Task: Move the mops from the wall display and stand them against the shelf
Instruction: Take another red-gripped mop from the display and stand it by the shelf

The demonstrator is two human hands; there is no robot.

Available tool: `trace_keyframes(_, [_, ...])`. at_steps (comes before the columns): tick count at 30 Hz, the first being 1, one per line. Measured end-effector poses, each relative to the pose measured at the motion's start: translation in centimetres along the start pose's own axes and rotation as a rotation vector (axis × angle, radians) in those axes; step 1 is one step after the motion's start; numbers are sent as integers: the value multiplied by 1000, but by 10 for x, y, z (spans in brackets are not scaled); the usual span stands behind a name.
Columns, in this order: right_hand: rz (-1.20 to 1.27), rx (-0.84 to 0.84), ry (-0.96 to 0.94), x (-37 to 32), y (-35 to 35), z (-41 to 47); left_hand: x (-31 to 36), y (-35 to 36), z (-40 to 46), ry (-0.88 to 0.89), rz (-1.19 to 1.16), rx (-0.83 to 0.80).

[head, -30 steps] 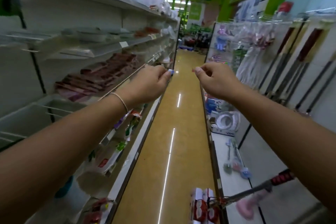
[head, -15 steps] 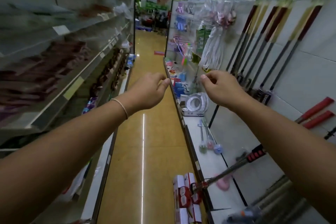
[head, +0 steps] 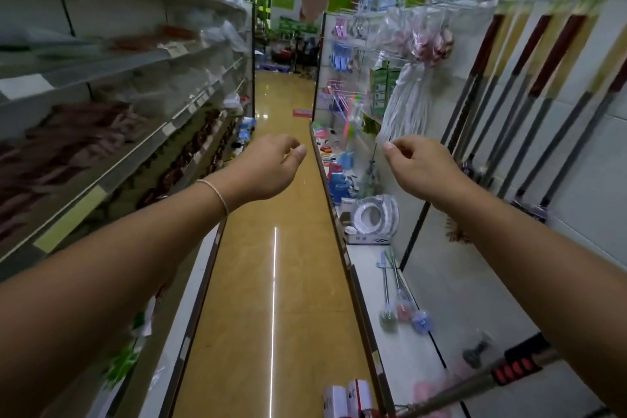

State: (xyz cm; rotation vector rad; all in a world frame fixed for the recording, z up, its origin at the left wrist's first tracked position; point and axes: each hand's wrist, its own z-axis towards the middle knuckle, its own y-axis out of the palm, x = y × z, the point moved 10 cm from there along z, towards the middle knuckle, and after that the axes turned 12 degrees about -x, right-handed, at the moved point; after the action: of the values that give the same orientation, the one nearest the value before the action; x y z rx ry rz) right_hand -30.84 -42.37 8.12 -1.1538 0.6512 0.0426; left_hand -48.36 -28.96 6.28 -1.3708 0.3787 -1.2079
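Observation:
Several long-handled mops [head: 529, 102] with dark red and yellow grips hang in a row on the white wall display at the right. A white string mop head [head: 407, 102] hangs to their left. Both my arms reach forward over the aisle. My left hand [head: 268, 166] has loosely curled fingers and holds nothing. My right hand [head: 420, 166], also loosely curled and empty, is just left of the hanging mop handles and below the white mop head. Another mop handle [head: 475, 383] with a red and black grip lies slanted at the bottom right.
A tall shelf [head: 112, 159] of packaged goods lines the left side. The yellow aisle floor [head: 271, 282] runs ahead between the racks. The low white shelf [head: 383, 268] on the right carries small brushes [head: 403, 312], a toilet seat box [head: 369, 217] and plungers. White cartons [head: 349, 400] stand at the bottom.
My view has turned right, bringing the wall of mops closer. Both hands have stayed raised in front and loosened a little, the right one now nearer the mop handles.

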Motion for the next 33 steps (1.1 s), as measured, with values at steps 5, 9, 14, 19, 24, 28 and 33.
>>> trace_keyframes(5, [-6, 25, 22, 45, -7, 33, 15, 41, 67, 65, -64, -40])
trace_keyframes(9, [-21, 24, 109, 93, -3, 50, 28, 88, 119, 132, -84, -117])
trace_keyframes(14, [-13, 53, 272, 159, 2, 63, 44, 144, 178, 264, -115, -184])
trace_keyframes(19, [16, 83, 447, 231, 8, 72, 52, 214, 238, 373, -142, -314])
trace_keyframes(24, [21, 157, 665, 291, 5, 65, 69, 276, 289, 501, -154, -470])
trace_keyframes(28, [-14, 236, 863, 331, 4, 28, 88, 324, 313, 596, -162, -613])
trace_keyframes(33, [-4, 293, 1086, 364, 24, -42, 120, 382, 308, 714, -225, -723])
